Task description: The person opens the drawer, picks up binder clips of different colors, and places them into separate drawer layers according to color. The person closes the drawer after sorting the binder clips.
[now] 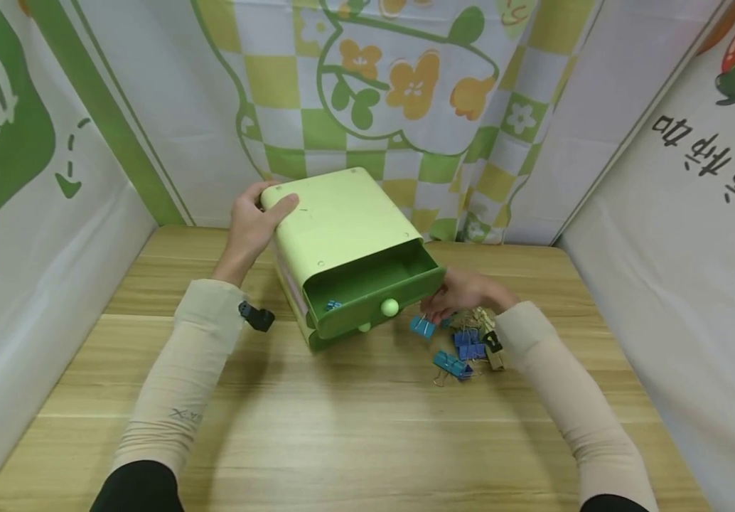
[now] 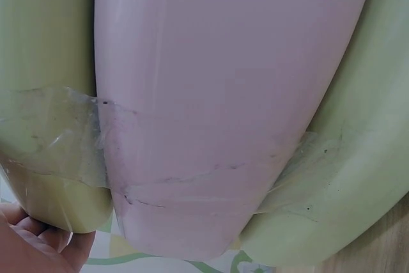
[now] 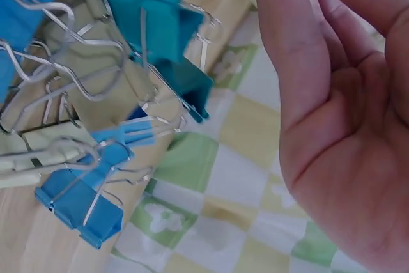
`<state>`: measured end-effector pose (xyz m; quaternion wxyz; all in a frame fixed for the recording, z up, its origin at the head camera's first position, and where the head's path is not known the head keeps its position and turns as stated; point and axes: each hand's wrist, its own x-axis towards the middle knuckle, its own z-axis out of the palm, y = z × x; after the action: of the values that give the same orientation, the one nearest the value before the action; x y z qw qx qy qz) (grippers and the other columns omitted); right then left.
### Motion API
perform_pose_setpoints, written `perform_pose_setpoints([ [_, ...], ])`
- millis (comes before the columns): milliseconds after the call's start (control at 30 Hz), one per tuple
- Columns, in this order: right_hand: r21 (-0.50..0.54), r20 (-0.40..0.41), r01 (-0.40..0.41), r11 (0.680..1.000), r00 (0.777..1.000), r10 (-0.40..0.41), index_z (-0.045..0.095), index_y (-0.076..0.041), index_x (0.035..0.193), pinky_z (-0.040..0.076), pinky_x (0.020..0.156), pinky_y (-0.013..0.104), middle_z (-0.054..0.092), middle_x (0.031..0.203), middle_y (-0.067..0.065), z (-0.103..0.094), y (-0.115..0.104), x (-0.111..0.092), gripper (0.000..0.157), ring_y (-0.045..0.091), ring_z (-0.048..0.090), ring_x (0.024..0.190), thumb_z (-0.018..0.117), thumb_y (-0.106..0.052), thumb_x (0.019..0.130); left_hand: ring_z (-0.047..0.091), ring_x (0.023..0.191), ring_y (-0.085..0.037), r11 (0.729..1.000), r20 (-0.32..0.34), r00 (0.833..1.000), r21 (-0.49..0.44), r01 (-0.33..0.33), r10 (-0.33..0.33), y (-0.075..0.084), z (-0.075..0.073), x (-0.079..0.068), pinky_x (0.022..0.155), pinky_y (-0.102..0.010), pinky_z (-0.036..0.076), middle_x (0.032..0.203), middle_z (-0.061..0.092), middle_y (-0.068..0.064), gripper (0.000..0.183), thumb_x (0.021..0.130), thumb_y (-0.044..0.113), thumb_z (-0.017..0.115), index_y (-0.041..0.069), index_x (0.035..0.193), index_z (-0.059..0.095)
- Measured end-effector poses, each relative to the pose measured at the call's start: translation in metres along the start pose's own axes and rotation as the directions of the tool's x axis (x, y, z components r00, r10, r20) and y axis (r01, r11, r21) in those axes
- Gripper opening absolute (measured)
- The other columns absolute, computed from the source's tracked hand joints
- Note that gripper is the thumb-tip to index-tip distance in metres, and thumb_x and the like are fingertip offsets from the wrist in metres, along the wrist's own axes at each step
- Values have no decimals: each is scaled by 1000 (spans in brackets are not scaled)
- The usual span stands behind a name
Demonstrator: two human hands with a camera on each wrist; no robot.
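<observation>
A pale green drawer box stands angled on the table, its dark green top drawer pulled out. Inside that drawer lies a small blue binder clip. My left hand grips the box's back left corner, thumb on top; its fingers show under the edge in the left wrist view. Just right of the drawer front, my right hand pinches a light blue binder clip by its wire handles. The right wrist view cuts off those fingertips. Beside this hand is a pile of binder clips.
The pile mixes blue, teal, cream and dark clips; a teal clip lies at its front. Clear tape crosses the box's pink side panel. A checkered curtain hangs behind the wooden table.
</observation>
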<state>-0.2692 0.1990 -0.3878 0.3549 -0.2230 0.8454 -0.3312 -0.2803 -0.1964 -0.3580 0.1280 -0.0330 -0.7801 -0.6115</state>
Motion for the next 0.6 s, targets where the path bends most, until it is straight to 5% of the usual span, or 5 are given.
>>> perform_pose_setpoints([
  [100, 70, -75, 5, 998, 997, 0, 72, 10, 119, 62, 95, 53, 80, 100, 17, -8, 0, -7, 22, 22, 78, 87, 64, -4, 104, 59, 108, -16, 1000, 3, 1000, 1, 1, -1, 0, -1, 0, 85, -23, 53, 136, 59, -12, 65, 96, 50, 72, 9, 145, 58],
  [267, 159, -226, 19, 987, 974, 17, 72, 12, 119, 66, 85, 36, 80, 99, 18, -21, -3, -20, 24, 22, 79, 88, 61, -4, 105, 59, 106, -16, 1000, -1, 1000, 2, -3, 3, -1, -1, 0, 83, -23, 54, 134, 59, -11, 65, 96, 50, 72, 8, 144, 59],
  [600, 323, -499, 59, 945, 859, 118, 70, 8, 127, 65, 82, 28, 81, 97, 4, -43, -23, -45, 33, 14, 79, 86, 66, -17, 106, 59, 105, -17, 1000, 0, 1000, 2, -5, 5, -1, -1, 1, 82, -22, 54, 134, 59, -13, 66, 96, 49, 72, 7, 146, 58],
])
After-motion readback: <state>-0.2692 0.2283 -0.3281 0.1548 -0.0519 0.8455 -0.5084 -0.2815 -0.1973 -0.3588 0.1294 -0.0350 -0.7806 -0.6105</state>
